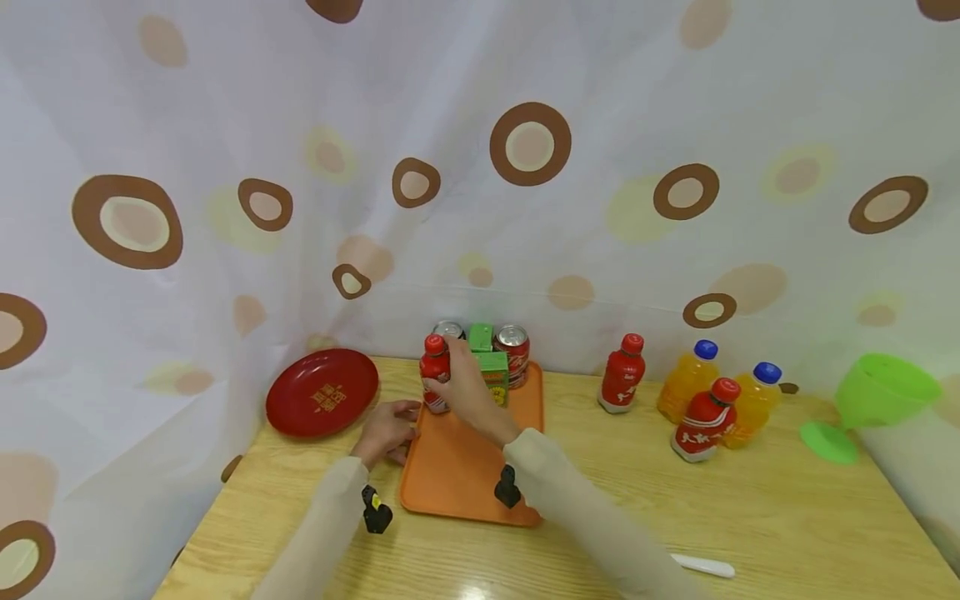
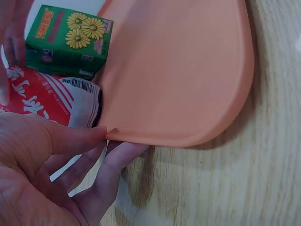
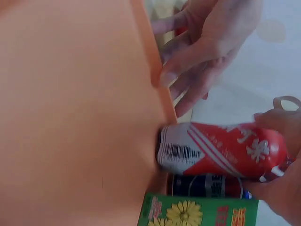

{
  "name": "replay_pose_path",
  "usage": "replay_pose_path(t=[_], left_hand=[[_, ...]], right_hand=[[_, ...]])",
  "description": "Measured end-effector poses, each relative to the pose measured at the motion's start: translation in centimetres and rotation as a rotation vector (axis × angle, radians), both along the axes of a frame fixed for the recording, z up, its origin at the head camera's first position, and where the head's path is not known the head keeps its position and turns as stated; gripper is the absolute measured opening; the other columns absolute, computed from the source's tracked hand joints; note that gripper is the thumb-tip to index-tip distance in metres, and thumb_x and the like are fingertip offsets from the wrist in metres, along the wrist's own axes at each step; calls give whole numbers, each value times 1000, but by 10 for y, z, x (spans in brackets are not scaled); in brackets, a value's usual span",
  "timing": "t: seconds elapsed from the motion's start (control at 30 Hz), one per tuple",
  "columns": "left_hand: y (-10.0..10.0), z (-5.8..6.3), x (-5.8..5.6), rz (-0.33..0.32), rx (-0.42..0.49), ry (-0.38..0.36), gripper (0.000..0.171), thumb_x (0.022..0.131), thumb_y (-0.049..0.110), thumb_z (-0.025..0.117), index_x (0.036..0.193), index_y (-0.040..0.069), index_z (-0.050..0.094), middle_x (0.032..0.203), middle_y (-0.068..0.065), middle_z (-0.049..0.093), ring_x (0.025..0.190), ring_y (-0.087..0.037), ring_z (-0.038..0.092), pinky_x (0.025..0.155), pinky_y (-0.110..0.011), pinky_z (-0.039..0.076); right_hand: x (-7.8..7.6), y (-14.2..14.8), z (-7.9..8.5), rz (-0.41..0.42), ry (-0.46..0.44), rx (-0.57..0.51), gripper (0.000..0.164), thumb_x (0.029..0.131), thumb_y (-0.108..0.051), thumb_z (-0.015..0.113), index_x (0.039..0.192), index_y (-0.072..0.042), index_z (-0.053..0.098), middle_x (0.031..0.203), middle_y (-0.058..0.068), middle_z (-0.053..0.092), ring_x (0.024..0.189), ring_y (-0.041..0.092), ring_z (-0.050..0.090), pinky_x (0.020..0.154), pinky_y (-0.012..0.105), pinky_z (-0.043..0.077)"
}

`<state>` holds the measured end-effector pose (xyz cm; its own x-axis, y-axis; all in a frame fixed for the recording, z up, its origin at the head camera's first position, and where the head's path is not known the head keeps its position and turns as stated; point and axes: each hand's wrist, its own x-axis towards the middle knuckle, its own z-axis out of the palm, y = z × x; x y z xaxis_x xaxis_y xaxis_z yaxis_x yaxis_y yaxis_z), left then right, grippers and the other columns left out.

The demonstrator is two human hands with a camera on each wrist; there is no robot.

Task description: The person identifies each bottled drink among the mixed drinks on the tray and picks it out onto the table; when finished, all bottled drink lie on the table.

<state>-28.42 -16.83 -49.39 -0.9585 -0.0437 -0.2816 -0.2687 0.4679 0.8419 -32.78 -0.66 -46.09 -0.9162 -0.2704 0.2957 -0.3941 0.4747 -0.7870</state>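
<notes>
My right hand [image 1: 471, 393] grips a red bottle [image 1: 434, 368] by its upper part. The bottle stands upright at the left side of an orange tray [image 1: 457, 475]. With thumb above and fingers below, my left hand [image 2: 61, 165] pinches the tray's rim, close to the bottle's base. Beside the bottle stands a green drink carton [image 2: 70, 40] with yellow flowers on it. Behind are a second green carton [image 1: 481, 336], a red can [image 1: 516, 354] and another can [image 1: 448, 330], which the right hand partly hides.
A dark red plate [image 1: 322, 393] lies left of the tray. To the right stand two more red bottles [image 1: 622, 375] and two orange drink bottles [image 1: 686, 379] with blue caps. A green funnel-shaped thing [image 1: 881, 392] is at far right; a white handle [image 1: 703, 566] lies in front.
</notes>
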Motion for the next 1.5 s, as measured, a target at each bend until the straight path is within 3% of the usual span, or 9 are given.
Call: replay_pose_path(t=[0.3,0.67,0.87,1.03,1.13,1.37,1.5], left_hand=[[0,-4,0,-7,-14,2,53,90,-6,64,142,2,64,133,-22,65,83,-21,69,51,-38,62],[0,3,-3,-23,-5,-4,55,89,-8,61,144,0,61,134,-23,64,86,-22,69,53,-37,63],[0,2,-2,-17,-4,-4,54,91,-8,63,144,0,62,136,-22,64,88,-21,69,52,-37,62],[-2,5,1,-15,10,3,55,90,-9,63,144,-1,61,137,-23,63,87,-20,69,52,-37,62],[-4,6,1,-13,3,3,54,91,-8,63,145,0,60,137,-23,63,86,-19,69,51,-36,62],[-3,2,2,-24,17,-11,54,93,-6,64,146,1,60,139,-23,63,89,-20,72,52,-36,62],[0,3,4,-29,34,-20,54,94,-6,64,147,0,59,141,-24,61,93,-23,72,53,-37,63]], right_hand=[[11,-1,-18,-23,65,31,70,89,-9,84,149,-1,48,127,23,59,116,37,63,99,51,59],[39,25,-7,76,55,-48,74,85,-11,89,148,3,53,131,19,65,111,33,68,87,38,64],[65,75,11,36,41,-133,75,82,-10,91,147,3,55,132,17,65,114,32,67,90,43,63],[76,134,20,-43,8,-131,73,83,-12,90,147,-3,56,132,15,65,112,34,66,85,40,65],[76,168,17,-103,34,-94,69,84,-16,90,145,-5,59,130,15,66,115,34,65,86,41,65],[77,232,2,-283,97,66,73,87,-21,88,146,3,53,131,22,65,114,39,65,87,49,64],[83,258,-6,-327,105,104,72,88,-19,87,147,3,52,131,24,63,113,41,65,87,52,63]])
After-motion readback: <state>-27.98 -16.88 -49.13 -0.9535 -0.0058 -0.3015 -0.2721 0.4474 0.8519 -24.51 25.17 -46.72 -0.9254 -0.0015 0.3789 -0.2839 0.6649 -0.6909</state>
